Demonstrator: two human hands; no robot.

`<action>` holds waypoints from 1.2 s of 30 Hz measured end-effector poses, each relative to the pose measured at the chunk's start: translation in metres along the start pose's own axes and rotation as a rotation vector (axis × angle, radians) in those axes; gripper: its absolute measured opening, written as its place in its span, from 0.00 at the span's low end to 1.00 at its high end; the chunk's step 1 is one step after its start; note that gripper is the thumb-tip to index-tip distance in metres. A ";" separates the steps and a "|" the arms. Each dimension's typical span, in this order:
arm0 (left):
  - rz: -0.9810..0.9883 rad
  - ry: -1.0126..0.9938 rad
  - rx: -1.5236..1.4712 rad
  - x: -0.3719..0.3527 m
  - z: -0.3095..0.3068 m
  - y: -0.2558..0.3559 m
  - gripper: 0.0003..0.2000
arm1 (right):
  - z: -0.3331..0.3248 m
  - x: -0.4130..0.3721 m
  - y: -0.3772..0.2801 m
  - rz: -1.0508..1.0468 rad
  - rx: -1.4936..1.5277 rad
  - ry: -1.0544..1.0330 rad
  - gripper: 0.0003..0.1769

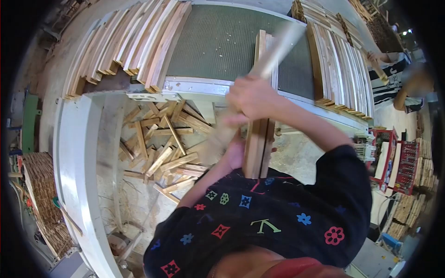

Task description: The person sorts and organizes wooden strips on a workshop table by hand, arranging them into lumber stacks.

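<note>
A bundle of long wooden strips runs from my body to the green ribbed belt, its far end resting over the belt. Around the near part of the bundle, low on its left side, is my left hand, with fingertips showing at the right side. Above the bundle, my right hand is closed on a single pale strip, which is blurred by motion and slants up to the right. Part of that strip's near end is smeared below my right hand.
Curved wooden strips stand in a row at the belt's left, more at its right. Offcuts lie on the floor beyond the white machine frame. Another person holds wood at the right, near a red rack.
</note>
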State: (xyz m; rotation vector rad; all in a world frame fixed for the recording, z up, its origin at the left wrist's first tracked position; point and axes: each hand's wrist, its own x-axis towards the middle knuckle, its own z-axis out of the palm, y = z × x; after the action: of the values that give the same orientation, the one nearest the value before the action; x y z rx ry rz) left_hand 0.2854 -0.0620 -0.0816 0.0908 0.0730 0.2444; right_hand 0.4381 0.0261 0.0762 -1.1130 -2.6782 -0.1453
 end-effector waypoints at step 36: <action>-0.058 -0.222 -0.361 0.015 -0.018 -0.011 0.52 | 0.022 -0.011 0.037 -0.417 0.182 -0.547 0.36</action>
State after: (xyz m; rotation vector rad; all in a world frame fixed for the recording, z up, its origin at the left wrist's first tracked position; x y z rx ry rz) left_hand 0.3005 -0.0675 -0.1016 -0.2433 -0.1893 0.1855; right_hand 0.4680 0.0484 0.0520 -0.5837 -3.2896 0.3806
